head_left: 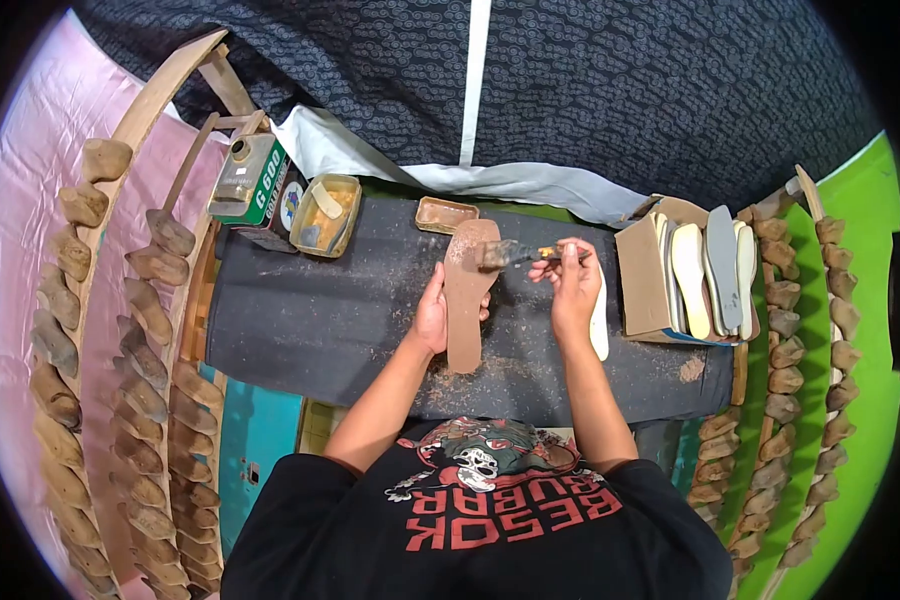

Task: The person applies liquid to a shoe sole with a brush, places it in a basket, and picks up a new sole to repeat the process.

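Observation:
A brown shoe insole (464,310) is held upright over the dark table by my left hand (433,314), its fingers wrapped round the lower half from behind. My right hand (574,283) grips the handle of a brush (505,254), and the bristles lie against the wide upper part of the insole. Crumbs speckle the insole there. Just behind it stands a small brown tray (444,213). A pale insole (599,318) lies on the table, partly hidden by my right hand.
A cardboard box (646,283) of insoles stands at the right. At the back left are a G 600 can (254,190) and a yellowish tub (347,228) with tools. Crumbs are scattered over the dark tabletop (270,310). Racks of wooden shoe lasts (147,305) flank both sides.

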`<action>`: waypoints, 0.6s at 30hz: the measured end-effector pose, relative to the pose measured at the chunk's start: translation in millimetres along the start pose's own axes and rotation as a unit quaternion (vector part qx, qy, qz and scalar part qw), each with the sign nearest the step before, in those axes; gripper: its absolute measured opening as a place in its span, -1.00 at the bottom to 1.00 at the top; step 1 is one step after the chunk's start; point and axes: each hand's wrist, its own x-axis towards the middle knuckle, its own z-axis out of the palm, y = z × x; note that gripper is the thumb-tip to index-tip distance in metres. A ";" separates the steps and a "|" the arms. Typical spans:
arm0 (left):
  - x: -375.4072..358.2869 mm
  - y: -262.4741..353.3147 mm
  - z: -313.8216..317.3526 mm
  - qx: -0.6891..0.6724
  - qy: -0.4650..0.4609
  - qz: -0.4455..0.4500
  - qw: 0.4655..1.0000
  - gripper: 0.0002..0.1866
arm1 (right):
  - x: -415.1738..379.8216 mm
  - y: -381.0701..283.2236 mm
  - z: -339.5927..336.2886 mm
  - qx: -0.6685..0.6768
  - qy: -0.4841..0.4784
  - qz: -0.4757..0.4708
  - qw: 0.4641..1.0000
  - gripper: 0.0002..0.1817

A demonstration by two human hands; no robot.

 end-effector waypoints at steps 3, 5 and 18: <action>5.3 -4.4 9.1 0.027 0.033 0.015 0.999 -0.28 | -12.7 -9.5 3.9 -0.016 -0.011 -0.021 1.000 -0.81; 7.0 -2.9 13.3 0.023 0.017 0.014 0.999 -0.28 | -15.9 -10.8 -4.4 -0.125 -0.022 -0.071 0.989 -0.86; 4.0 -3.6 16.2 -0.004 -0.008 0.026 1.000 -0.31 | -21.5 -32.7 -13.4 -0.183 -0.021 -0.109 0.977 -0.87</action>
